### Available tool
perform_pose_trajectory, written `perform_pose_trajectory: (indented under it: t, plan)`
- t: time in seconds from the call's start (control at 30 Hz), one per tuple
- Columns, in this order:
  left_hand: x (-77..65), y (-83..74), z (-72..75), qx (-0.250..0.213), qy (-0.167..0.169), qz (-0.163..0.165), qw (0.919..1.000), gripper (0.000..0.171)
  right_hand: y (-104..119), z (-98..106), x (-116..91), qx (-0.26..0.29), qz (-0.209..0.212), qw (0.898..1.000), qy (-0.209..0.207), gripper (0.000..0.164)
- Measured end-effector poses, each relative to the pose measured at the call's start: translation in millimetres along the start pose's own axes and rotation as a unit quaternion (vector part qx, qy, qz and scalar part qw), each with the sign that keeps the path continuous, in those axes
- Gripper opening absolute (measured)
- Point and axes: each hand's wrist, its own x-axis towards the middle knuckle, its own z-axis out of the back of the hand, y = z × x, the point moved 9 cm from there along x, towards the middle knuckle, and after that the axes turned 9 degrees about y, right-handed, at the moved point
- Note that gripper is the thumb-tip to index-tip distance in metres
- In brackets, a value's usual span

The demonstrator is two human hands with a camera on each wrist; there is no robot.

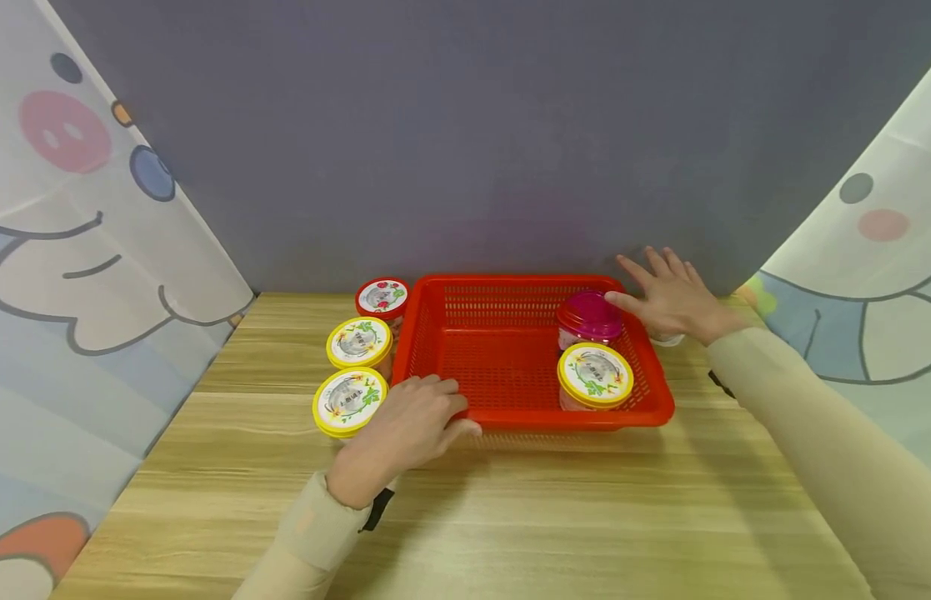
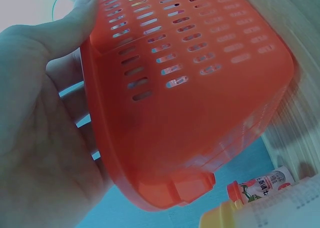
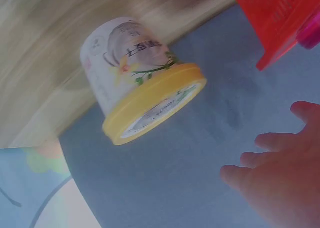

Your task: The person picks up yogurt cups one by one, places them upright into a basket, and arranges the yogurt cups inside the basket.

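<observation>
A red perforated plastic basket (image 1: pixel 488 354) stands on the table. My left hand (image 1: pixel 408 421) holds its front left corner; in the left wrist view the thumb lies along the rim and the fingers curl behind it. Inside, at the right, are a tub with a magenta lid (image 1: pixel 591 317) and a yellow-lidded tub (image 1: pixel 595 375). Fingers spread, my right hand (image 1: pixel 668 300) hovers by the back right corner, holding nothing. A white tub with a yellow lid (image 3: pixel 142 80) stands right of the basket, mostly hidden by that hand in the head view.
Left of the basket, two yellow-lidded tubs (image 1: pixel 358 342) and a red-lidded tub (image 1: pixel 382 298) stand in a row, close to its wall. A grey panel (image 1: pixel 465 150) rises behind the wooden table (image 1: pixel 555 517). Printed cartoon curtains (image 1: pixel 82 233) flank both sides.
</observation>
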Motion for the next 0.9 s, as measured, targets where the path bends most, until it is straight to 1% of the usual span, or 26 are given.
perform_pose_trajectory:
  t: [0.47,0.7,0.9]
  plan:
    - [0.3,0.5,-0.5,-0.003,0.006,0.002,1.0000,0.038,-28.1,7.2,-0.2,0.023,-0.029,0.999,0.000,0.090]
    - [0.8,0.2,-0.3,-0.001,0.003,0.003,1.0000,0.037,-39.4,4.3,1.6,0.029,-0.041,0.999,0.001,0.092]
    - [0.6,0.3,-0.9,-0.002,0.009,0.005,0.9999,0.038,-51.3,-0.6,2.6,0.039,-0.058,0.998,0.004,0.092]
